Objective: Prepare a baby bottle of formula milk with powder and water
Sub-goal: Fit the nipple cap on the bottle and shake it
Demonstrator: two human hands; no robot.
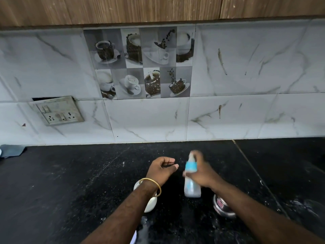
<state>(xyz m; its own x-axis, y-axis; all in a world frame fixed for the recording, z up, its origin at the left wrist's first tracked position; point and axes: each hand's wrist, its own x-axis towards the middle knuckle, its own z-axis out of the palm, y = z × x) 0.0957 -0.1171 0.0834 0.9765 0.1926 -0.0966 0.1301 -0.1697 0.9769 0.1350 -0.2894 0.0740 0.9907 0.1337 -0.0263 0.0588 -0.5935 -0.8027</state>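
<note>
Two hands mid-counter, right hand (202, 170) grips bottle (191, 180) — blurred, left hand (161, 169) loose.

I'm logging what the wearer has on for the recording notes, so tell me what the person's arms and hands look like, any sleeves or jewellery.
Both forearms are bare, with no sleeves in view. The left wrist carries a thin, plain gold-coloured bangle, hanging loose around the arm. The left hand shows no rings or gloves. The right hand is motion-blurred, so small details such as rings cannot be made out; no watch or band shows on that wrist.
</note>
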